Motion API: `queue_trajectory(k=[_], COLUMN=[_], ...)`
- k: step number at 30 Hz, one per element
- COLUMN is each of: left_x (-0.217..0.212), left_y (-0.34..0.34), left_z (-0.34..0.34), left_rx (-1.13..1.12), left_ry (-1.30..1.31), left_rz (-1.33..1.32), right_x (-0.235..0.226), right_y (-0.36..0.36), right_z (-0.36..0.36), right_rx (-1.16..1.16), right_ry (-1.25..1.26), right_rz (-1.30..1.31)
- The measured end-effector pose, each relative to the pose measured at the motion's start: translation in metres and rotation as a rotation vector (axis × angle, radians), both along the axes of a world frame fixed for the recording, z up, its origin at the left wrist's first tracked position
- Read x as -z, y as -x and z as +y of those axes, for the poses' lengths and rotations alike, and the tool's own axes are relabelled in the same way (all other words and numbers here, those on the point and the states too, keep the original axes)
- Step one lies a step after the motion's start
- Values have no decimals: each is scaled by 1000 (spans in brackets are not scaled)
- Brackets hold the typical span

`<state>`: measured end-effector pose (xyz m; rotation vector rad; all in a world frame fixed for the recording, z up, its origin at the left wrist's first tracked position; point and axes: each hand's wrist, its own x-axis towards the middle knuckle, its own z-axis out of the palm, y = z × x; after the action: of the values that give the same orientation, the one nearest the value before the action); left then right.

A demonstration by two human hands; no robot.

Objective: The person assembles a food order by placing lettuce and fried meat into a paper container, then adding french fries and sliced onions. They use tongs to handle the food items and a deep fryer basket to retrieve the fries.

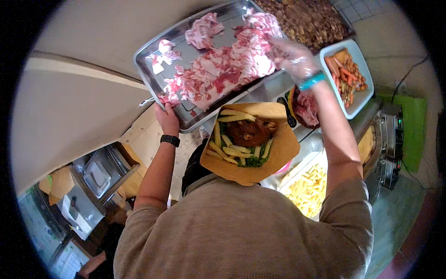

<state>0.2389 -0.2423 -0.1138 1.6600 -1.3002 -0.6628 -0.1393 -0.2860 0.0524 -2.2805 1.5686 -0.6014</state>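
A large metal tray [186, 122] holds thin slices of raw pink and white meat [218, 74], heaped mostly along its near and right side. My left hand [167, 119], with a black wristband, grips the tray's rim at the near left corner. In a clear plastic glove with a teal band at the wrist, my right hand [296, 60] is at the right end of the meat. Motion smears its fingers, so I cannot tell whether they hold a slice. Below the tray, a brown paper food box [278, 160] contains fries, a brown piece of food and greens.
Beyond the tray lies a pan of brown chopped food [311, 23]. A pale blue tub [357, 104] of sausages and carrot-like pieces stands right. A bowl of raw meat [306, 108] and yellow fries [309, 188] are near my right arm. Another person's arm [93, 264] shows lower left.
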Motion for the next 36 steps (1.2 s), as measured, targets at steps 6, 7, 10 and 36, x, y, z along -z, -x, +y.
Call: queue_trajectory(k=[6, 7, 10, 36], left_x=[-3, -1, 1, 5], left_y=[0, -1, -4, -2], left_z=[2, 3, 5, 4], left_rx=[-13, -7, -17, -19], left_ry=[15, -5, -56, -10], left_rz=[-34, -6, 38, 111], right_x=[49, 47, 33, -57], right_y=[-44, -55, -88, -46], right_z=[-102, -112, -132, -51], right_rx=[-12, -27, -64, 346], right_ry=[-48, -49, -293, -479], right_rz=[550, 660, 962, -975])
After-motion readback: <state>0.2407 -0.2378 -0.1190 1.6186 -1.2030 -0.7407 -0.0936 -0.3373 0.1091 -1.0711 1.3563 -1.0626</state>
